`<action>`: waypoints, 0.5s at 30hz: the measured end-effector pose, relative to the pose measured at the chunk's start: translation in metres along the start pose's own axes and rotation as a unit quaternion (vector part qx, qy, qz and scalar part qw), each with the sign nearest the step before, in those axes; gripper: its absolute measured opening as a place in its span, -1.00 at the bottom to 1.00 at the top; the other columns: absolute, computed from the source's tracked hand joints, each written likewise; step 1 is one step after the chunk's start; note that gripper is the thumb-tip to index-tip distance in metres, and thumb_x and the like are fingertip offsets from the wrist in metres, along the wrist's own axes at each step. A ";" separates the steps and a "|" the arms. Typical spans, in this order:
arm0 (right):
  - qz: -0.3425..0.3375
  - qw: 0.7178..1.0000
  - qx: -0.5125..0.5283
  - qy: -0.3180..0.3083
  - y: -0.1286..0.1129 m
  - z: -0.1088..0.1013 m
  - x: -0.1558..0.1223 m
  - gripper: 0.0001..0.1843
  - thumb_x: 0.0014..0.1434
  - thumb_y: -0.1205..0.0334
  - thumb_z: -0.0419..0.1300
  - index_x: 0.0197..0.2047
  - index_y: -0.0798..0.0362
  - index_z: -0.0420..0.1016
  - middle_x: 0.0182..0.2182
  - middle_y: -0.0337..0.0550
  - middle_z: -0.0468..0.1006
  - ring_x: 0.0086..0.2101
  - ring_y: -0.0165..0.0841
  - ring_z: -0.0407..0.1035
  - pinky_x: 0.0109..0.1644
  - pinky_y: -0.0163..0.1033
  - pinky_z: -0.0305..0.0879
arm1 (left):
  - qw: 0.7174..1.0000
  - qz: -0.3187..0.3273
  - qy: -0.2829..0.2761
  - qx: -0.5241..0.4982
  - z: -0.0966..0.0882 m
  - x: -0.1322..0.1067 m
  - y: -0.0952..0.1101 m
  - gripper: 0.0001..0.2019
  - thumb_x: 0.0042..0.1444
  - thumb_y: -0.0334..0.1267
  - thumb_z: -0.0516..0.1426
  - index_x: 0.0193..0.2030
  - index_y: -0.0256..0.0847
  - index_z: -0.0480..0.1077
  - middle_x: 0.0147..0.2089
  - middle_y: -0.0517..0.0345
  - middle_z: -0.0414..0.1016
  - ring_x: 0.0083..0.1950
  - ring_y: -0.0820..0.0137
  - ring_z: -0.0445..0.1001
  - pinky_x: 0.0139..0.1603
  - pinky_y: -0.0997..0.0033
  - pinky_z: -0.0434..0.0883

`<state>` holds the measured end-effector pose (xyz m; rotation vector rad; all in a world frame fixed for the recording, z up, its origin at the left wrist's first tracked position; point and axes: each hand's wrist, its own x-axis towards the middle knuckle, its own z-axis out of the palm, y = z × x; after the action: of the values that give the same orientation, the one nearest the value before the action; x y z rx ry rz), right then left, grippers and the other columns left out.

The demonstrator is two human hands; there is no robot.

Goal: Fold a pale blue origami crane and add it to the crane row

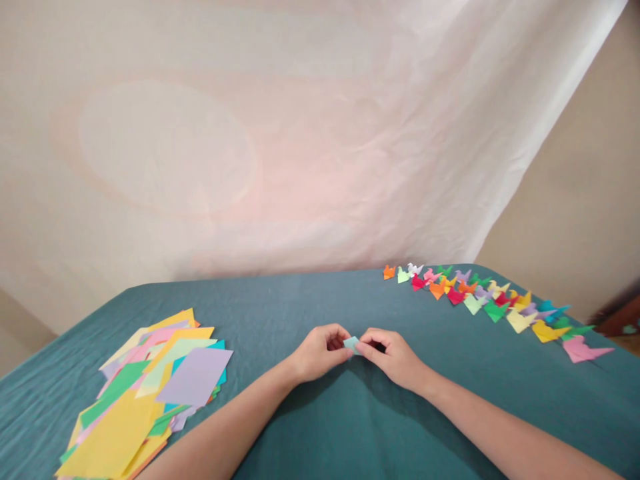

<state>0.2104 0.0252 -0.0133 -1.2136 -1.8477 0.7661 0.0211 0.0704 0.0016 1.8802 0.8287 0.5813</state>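
Note:
A small folded piece of light blue paper (351, 345) is pinched between my two hands, just above the middle of the table. My left hand (325, 350) grips its left side with thumb and fingers closed. From the other side, the thumb and fingertips of my right hand (390, 353) close on its right edge. Fingers cover part of the paper, so its full folded shape cannot be made out.
A loose pile of coloured paper squares (115, 433) lies at the left on the dark green tablecloth (280, 307). Several folded paper birds (495, 310) stand in rows at the right. A pale cloth (310, 147) hangs behind the table.

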 end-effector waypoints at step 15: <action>0.038 0.998 0.039 -0.020 -0.001 0.001 0.002 -0.69 0.20 0.08 0.04 -0.50 0.08 0.32 -0.58 -0.31 0.27 -0.51 -0.45 0.16 -0.39 -0.34 0.10 | 0.997 0.032 0.069 -0.019 0.007 0.001 -0.006 -0.75 0.13 -0.12 0.07 -0.39 -0.30 0.33 -0.48 0.24 0.28 -0.46 0.52 0.20 -0.44 0.56 0.17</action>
<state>0.2086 0.0263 -0.0121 -1.2321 -1.7947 0.9021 0.0246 0.0691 -0.0069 1.8518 0.8434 0.7688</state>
